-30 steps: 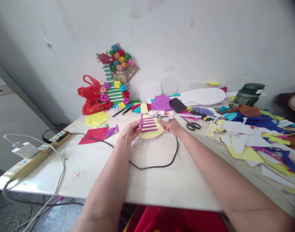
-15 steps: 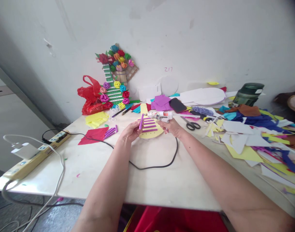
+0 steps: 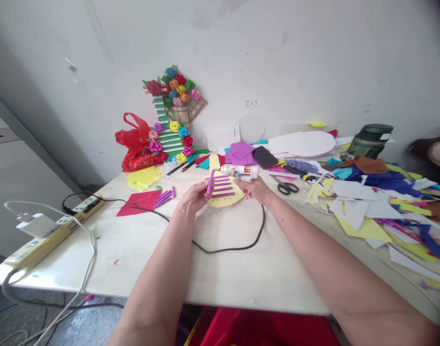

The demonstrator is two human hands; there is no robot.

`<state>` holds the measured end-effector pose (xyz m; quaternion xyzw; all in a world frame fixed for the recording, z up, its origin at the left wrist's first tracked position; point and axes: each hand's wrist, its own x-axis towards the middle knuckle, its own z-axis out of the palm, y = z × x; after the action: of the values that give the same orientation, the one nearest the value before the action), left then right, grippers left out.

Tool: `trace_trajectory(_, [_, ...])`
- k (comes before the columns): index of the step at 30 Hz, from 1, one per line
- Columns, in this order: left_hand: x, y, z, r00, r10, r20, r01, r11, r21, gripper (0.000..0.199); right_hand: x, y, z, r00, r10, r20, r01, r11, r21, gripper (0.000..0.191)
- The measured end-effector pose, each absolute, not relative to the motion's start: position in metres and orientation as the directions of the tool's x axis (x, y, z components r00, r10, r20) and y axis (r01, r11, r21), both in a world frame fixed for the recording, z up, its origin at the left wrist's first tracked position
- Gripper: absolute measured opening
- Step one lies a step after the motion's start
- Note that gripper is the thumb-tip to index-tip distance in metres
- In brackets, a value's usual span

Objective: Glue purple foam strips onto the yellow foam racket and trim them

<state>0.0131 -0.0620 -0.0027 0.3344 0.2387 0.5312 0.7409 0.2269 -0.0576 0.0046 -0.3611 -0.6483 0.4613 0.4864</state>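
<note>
Pinched in my left hand [image 3: 195, 196] is a purple paper roll [image 3: 211, 181], held tilted upright. My right hand [image 3: 256, 189] grips a white hot glue gun [image 3: 239, 171], its nozzle pointing left at the roll's upper end. Beneath both hands lies a yellow guitar-shaped cutout [image 3: 225, 202] with several purple rolls set across it in rows. A few loose purple rolls [image 3: 164, 197] rest left of my left hand, beside a red paper sheet [image 3: 138, 203]. The glue gun's black cord [image 3: 230, 249] loops over the table in front.
A yellow power strip [image 3: 57, 233] with a white charger lies along the left edge. Scissors [image 3: 287, 188], a black phone [image 3: 265, 157] and paper scraps [image 3: 353, 211] spread to the right. A green flowered guitar craft [image 3: 170, 139] and a red plastic bag [image 3: 133, 144] stand against the wall.
The nozzle and the roll stay together, with hardly any shift of either hand.
</note>
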Motion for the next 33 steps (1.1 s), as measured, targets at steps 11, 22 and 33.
trace_trajectory(11, [0.006,-0.058,0.007,0.122,0.992,-0.023,-0.602,0.092,0.793,0.009,0.266,-0.035,-0.002,0.087,0.896,0.436,0.673,0.270,-0.688,0.041])
trace_trajectory(22, [-0.010,-0.043,0.028,0.079,0.996,0.036,-0.442,0.003,0.897,0.015,0.291,-0.026,-0.003,-0.058,0.959,0.277,0.966,0.123,-0.225,0.037])
trace_trajectory(33, [-0.007,-0.015,0.029,0.011,0.996,0.084,-0.173,-0.081,0.982,0.031,0.300,-0.027,-0.001,-0.133,0.976,0.172,0.987,0.146,-0.068,0.045])
